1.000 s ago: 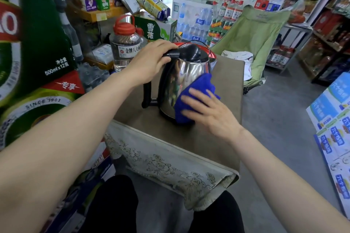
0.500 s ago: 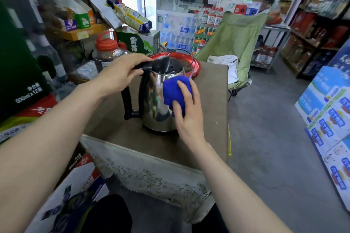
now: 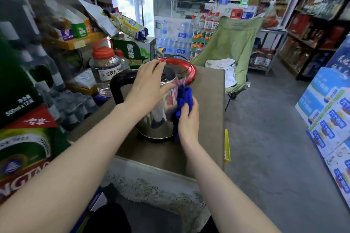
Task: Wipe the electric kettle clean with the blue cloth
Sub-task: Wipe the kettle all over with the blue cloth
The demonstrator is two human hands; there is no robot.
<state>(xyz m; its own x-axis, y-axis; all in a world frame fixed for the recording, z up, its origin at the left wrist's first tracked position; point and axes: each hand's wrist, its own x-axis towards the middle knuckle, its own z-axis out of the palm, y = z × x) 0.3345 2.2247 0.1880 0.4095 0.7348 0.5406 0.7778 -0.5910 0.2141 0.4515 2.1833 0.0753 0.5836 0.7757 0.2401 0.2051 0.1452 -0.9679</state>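
Note:
A shiny steel electric kettle with a black handle stands on the brown table, its handle pointing left. My left hand lies over the kettle's top and upper body, fingers spread around the black lid. My right hand grips the bunched blue cloth and presses it against the kettle's right side. The cloth hangs down along the steel wall to near the base.
A red round tray and a clear jug with a red cap stand behind the kettle. Beer crates crowd the left. A green folding chair stands beyond the table, and blue cartons line the right aisle.
My left hand has left the handle and now lies over the lid and upper body. My right hand has carried the cloth round to the kettle's right side. The handle now shows.

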